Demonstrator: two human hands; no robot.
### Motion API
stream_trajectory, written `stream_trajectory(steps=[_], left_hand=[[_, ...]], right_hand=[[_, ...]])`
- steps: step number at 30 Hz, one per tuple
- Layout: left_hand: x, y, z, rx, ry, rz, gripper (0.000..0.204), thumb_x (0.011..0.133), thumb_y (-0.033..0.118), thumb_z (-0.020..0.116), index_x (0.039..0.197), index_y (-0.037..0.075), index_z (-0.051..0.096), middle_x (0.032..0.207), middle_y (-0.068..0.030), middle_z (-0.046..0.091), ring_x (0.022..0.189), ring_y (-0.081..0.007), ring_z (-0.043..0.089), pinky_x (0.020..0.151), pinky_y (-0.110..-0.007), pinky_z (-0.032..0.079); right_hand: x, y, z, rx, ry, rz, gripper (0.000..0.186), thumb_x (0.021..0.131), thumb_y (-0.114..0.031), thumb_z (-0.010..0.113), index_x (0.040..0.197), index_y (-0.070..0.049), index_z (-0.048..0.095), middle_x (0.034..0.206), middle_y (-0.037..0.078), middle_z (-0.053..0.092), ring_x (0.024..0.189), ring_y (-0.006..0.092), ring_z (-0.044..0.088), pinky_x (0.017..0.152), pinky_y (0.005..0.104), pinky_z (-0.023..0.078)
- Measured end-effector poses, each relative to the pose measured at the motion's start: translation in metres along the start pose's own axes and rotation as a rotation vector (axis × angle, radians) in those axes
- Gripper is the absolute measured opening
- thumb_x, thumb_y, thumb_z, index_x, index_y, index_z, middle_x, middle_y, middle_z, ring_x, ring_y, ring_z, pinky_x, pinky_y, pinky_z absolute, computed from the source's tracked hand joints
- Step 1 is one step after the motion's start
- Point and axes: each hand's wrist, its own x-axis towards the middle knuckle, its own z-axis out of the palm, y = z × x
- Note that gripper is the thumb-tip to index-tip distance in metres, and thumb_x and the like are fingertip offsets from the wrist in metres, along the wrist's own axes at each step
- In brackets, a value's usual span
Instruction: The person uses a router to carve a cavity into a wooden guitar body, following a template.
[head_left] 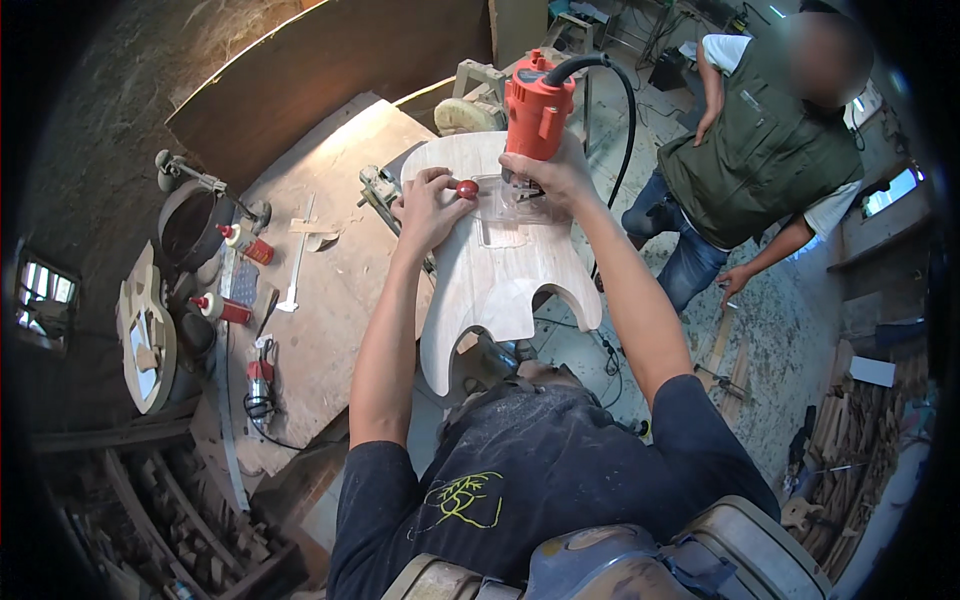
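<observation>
Upper centre, right hand (563,178) grips router (536,112), left hand (430,208) touches red knob (467,189), grasp unclear; guitar body (500,270) beneath runs top-to-bottom.

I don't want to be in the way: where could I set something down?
Bare bench shows between the white measuring tool and the left forearm, and farther up, toward the brown panel. Crowded: the bench's left side, with two bottles and a corded tool; the guitar body, under the red router and the fingers.

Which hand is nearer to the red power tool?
Right: the right hand holds the power tool; the left hand is left of it, at the red knob.
</observation>
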Motion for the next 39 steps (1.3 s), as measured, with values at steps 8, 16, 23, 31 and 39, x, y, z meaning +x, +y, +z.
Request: stream_trajectory(steps=[8,16,23,31,39], left_hand=[[0.004,0.0,0.007,0.015,0.065,-0.034,0.04,0.077,0.043,0.083,0.108,0.018,0.079,0.136,-0.0032,0.061,0.129,-0.0271,0.049,0.103,-0.049,0.028],[0.007,0.005,0.011,0.048,0.104,-0.054,0.04,0.076,0.046,0.084,0.106,0.019,0.079,0.13,-0.0021,0.063,0.124,-0.0282,0.05,0.099,-0.05,0.03],[0.008,-0.002,0.008,-0.013,0.09,-0.061,0.04,0.076,0.044,0.084,0.107,0.019,0.08,0.13,-0.0043,0.063,0.125,-0.0282,0.047,0.101,-0.047,0.028],[0.007,-0.003,0.0,-0.064,0.003,-0.058,0.037,0.078,0.039,0.084,0.108,0.018,0.078,0.138,-0.0054,0.058,0.129,-0.031,0.046,0.11,-0.051,0.029],[0.003,-0.008,-0.008,-0.1,-0.088,-0.026,0.038,0.073,0.038,0.089,0.104,0.018,0.08,0.144,-0.0038,0.056,0.134,-0.0304,0.045,0.113,-0.049,0.031]], right_hand=[[0.012,0.006,-0.004,0.043,-0.041,-0.01,0.047,0.076,-0.018,0.089,0.11,0.001,0.064,0.092,0.005,0.068,0.073,0.0131,0.067,0.065,0.029,0.057],[0.021,0.011,-0.006,0.053,-0.028,-0.05,0.046,0.076,-0.019,0.088,0.108,0.001,0.064,0.09,0.005,0.068,0.072,0.0129,0.068,0.063,0.0285,0.057],[0.021,0.013,-0.002,-0.064,-0.014,-0.09,0.045,0.075,-0.018,0.088,0.107,0.001,0.062,0.088,0.005,0.067,0.067,0.0132,0.067,0.061,0.0286,0.056],[0.011,0.009,0.0,-0.014,-0.01,-0.029,0.045,0.075,-0.017,0.089,0.107,0.001,0.063,0.087,0.005,0.067,0.068,0.0126,0.067,0.061,0.028,0.055],[-0.005,-0.002,0.003,-0.06,-0.024,0.024,0.042,0.075,-0.018,0.088,0.105,-0.001,0.064,0.086,0.004,0.068,0.069,0.0121,0.066,0.061,0.0284,0.054]])
